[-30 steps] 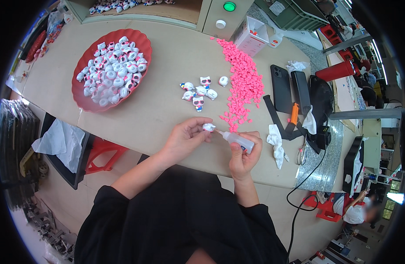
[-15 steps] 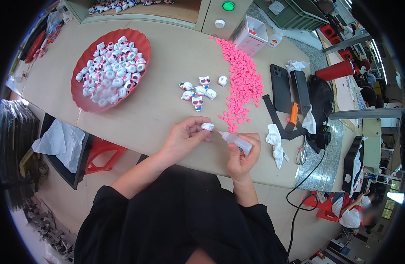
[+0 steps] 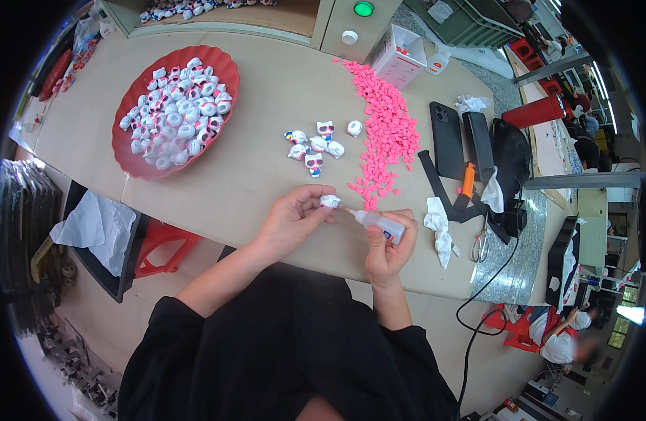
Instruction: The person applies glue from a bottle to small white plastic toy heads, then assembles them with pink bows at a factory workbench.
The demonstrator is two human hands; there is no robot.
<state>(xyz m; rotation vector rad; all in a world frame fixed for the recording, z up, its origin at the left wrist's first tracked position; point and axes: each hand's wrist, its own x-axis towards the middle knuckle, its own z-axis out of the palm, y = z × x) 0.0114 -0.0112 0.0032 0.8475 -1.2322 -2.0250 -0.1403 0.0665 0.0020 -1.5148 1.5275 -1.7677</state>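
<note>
Between the fingertips of my left hand (image 3: 295,219) is a small white figurine head (image 3: 329,201). My right hand (image 3: 391,251) grips a clear squeeze bottle of glue (image 3: 380,224), its thin nozzle pointing left, close to the head. Whether the tip touches it I cannot tell. Beyond my hands lies a small group of white cat figurines (image 3: 314,163) in dark glasses, some with blue bodies, and one loose white head (image 3: 354,128). A long heap of small pink pieces (image 3: 389,126) runs along the table to their right.
A red scalloped bowl (image 3: 228,67) full of white heads stands at the left. On the right lie a black phone (image 3: 446,140), an orange-handled cutter (image 3: 469,179), crumpled tissue (image 3: 438,223) and scissors (image 3: 481,247). A white box (image 3: 398,59) stands behind the pink heap.
The white head has turned slightly in my left fingers, and less pink shows on it. My right hand has tilted the bottle a little, shifting slightly to the right.
</note>
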